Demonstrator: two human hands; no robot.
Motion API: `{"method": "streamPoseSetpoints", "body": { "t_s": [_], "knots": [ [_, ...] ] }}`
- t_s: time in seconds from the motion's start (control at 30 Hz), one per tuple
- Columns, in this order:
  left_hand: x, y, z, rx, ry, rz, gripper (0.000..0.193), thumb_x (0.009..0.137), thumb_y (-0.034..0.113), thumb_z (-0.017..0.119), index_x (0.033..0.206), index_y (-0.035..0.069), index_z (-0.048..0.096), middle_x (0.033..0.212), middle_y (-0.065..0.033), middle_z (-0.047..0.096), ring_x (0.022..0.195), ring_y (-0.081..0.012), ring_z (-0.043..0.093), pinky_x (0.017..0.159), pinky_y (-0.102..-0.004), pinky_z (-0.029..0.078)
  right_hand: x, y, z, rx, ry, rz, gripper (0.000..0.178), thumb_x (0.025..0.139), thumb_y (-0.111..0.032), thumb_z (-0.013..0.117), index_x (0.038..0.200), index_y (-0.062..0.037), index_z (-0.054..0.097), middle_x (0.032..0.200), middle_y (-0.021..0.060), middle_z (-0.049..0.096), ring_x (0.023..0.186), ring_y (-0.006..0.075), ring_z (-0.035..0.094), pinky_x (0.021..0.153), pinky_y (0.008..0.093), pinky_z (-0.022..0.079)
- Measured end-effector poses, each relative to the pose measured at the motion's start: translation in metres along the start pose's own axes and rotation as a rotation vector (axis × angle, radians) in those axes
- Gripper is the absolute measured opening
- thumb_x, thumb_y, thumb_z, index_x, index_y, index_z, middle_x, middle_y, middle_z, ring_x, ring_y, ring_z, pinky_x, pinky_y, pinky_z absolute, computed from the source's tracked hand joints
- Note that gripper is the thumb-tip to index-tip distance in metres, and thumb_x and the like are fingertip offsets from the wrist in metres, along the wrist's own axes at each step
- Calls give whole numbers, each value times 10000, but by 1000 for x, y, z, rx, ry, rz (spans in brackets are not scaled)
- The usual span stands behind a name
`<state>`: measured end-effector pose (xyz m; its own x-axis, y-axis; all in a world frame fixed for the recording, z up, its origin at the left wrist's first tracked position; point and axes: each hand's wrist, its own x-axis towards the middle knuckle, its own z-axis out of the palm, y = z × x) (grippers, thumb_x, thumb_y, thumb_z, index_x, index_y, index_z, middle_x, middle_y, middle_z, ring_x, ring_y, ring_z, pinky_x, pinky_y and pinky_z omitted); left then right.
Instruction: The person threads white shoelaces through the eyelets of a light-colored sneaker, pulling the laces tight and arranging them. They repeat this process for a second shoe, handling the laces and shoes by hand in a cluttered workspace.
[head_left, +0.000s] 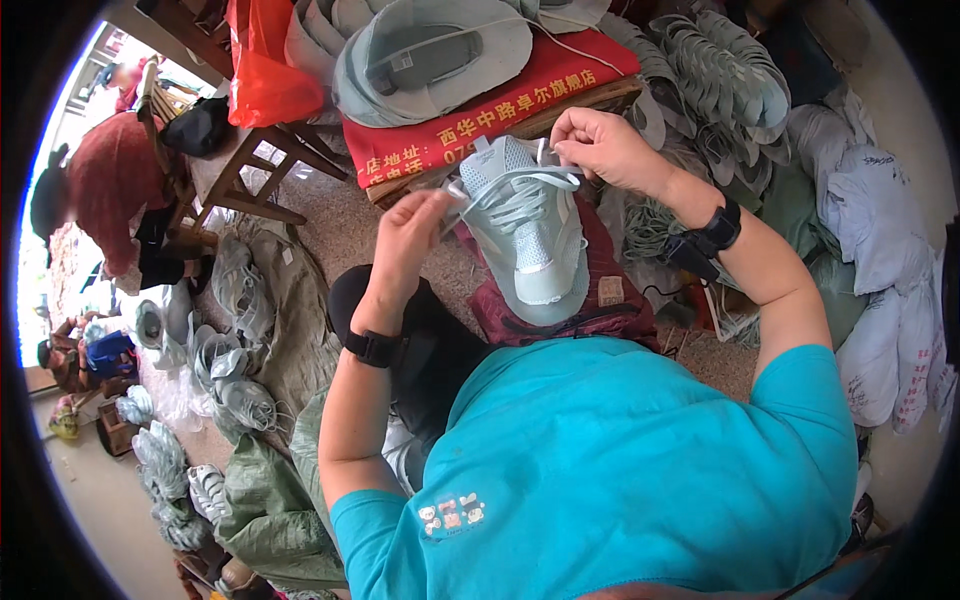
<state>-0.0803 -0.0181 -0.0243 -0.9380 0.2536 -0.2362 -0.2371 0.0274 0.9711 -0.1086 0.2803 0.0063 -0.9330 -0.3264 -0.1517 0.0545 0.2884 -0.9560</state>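
A pale grey-green shoe upper (pixel 520 235) lies before me over dark red cloth, its toe end toward my body. A light shoelace (pixel 530 178) is threaded through its eyelets, and its loose parts reach out to both sides near the tongue. My left hand (pixel 415 232), a little smeared by motion, is closed on the lace left of the upper. My right hand (pixel 602 150) pinches the lace at the upper's far right, thumb and forefinger together. The fingertips hide the lace ends.
A red printed cloth (pixel 490 110) covers a low table ahead, with stacked shoe uppers (pixel 435 60) on it. Bundled pale shoe parts (pixel 730 75) lie far right, beside stuffed white sacks (pixel 870 200). More uppers (pixel 240 290) lie left; another person (pixel 115 190) bends near a wooden chair (pixel 260 160).
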Motion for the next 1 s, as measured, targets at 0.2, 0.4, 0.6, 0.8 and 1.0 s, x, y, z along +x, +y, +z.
{"method": "streamPoseSetpoints", "body": {
  "t_s": [0.2,0.4,0.6,0.8,1.0],
  "knots": [
    [-13,-13,-22,252,-4,-200,239,930,232,620,860,25,717,682,54,565,596,-46,464,540,-220,363,-1,-1,0,-132,-20,-46,77,934,-107,589,956,-34,588,727,-52,565,632,13,481,548,205,394],
    [-13,-28,-43,404,119,-16,238,926,191,611,902,-22,716,758,13,649,679,-60,541,613,-226,427,4,-4,10,-519,58,-289,111,894,-85,578,976,-10,570,725,63,614,651,166,594,599,311,461],
    [-5,-14,-10,194,18,17,222,957,173,587,913,-6,710,855,3,675,801,-72,564,736,-211,430,8,-14,15,-681,64,-323,156,868,-78,587,998,2,555,702,125,616,645,257,623,622,348,481],
    [5,-12,-1,148,-69,-54,243,944,196,590,820,7,681,774,11,661,701,-55,536,627,-200,405,5,-18,-2,-436,-23,-207,219,882,-66,594,1082,13,551,728,41,629,697,114,588,674,282,472],
    [7,-27,11,515,158,298,203,905,172,584,825,-5,642,738,-127,654,648,-239,599,623,-346,461,6,-15,-2,-359,-80,-137,290,892,-51,576,1179,-11,571,788,-3,609,751,70,551,708,248,462]
  ]
}}
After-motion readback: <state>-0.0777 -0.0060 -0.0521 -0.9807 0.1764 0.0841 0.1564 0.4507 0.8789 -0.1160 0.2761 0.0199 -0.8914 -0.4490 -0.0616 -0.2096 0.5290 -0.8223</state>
